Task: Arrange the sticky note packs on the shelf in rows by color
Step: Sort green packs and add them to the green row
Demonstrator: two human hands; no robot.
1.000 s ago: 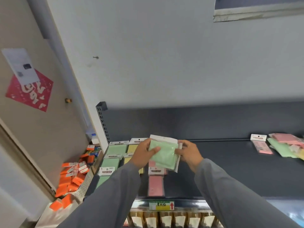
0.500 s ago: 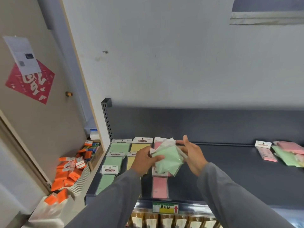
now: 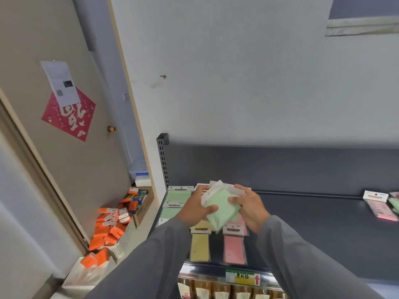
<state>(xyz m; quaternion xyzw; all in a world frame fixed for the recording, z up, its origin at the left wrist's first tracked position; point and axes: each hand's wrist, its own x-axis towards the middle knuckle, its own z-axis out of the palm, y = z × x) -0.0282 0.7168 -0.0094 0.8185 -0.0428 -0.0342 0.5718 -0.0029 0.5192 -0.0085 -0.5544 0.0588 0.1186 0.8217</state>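
Both hands hold a small stack of green sticky note packs above the dark shelf. My left hand grips its left side, my right hand its right side. On the shelf under them run three rows: green packs at the left, yellow packs in the middle, pink packs to the right. Parts of the yellow and pink rows are hidden by my hands. At the far right lies a loose pile of pink and green packs.
A white basket of orange packets sits on the floor to the left, beside a cardboard box and a door. A yellow-green price label hangs on the shelf's front edge, with packaged goods below it.
The view has swung to the right and down a little. The green packs have tilted and turned between my hands, and my right hand has closed further over them.
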